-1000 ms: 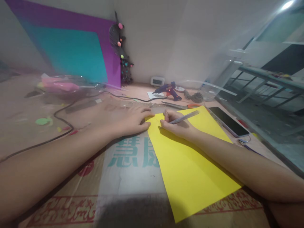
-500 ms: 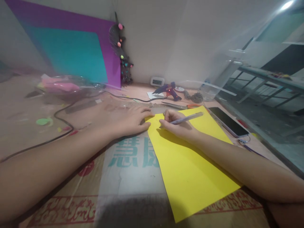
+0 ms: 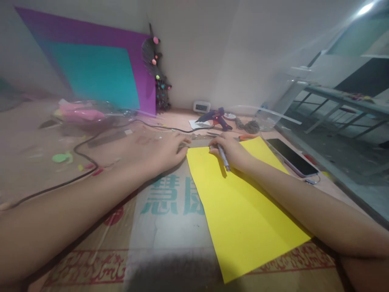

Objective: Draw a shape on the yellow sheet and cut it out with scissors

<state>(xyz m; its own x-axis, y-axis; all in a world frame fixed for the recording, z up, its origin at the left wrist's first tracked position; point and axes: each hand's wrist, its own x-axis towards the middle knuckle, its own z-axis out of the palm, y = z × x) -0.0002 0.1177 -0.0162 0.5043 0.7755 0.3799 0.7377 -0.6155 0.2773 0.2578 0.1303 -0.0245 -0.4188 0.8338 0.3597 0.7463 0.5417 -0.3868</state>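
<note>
One-handedly pinching a pen [image 3: 224, 159] in the right hand [image 3: 233, 151] over yellow paper [image 3: 243, 215]; resting the left hand [image 3: 170, 153], thumb and fingers apart, by its corner.

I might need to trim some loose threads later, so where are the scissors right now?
In the head view, the scissors lie beyond the yellow paper, right of centre, partly hidden behind the right hand.

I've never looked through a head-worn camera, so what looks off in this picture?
Head view: glare from the lamp at upper right; pink bundle smeared; table edges bent by the lens; soft shadow under the right hand.
</note>
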